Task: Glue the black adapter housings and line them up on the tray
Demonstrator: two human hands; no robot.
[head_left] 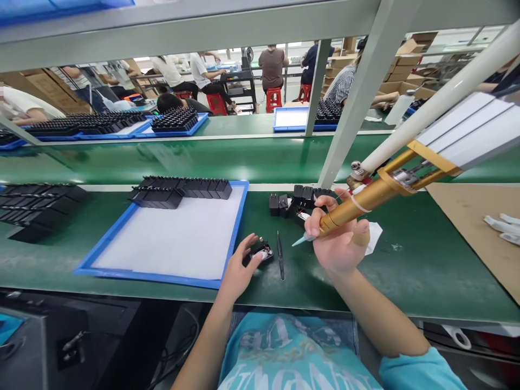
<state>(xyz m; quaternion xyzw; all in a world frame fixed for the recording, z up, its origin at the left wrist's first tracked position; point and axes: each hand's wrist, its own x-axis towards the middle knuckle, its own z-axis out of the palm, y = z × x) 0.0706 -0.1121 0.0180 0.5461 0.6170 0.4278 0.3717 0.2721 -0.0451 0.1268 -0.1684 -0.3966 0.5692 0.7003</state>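
My left hand [238, 273] grips an opened black plug-adapter housing [267, 259] on the green bench, fingers on one side and thumb on the other. Small parts with white and red bits show inside it. In my right hand [339, 249] is a gold-coloured glue dispenser [357, 210], held tilted. Its pale blue nozzle points down to the left, above the bench and apart from the housing. Black tweezers [280, 257] lie between my hands. Behind them sits a group of black housings [303, 197], some with white parts showing.
A blue-rimmed tray [162, 280] to the left carries rows of black adapters [195, 188]. More adapters [38, 208] are stacked at far left. A slanted metal post [353, 103] rises behind the bench. Cardboard [471, 216] lies at right. Several people work beyond.
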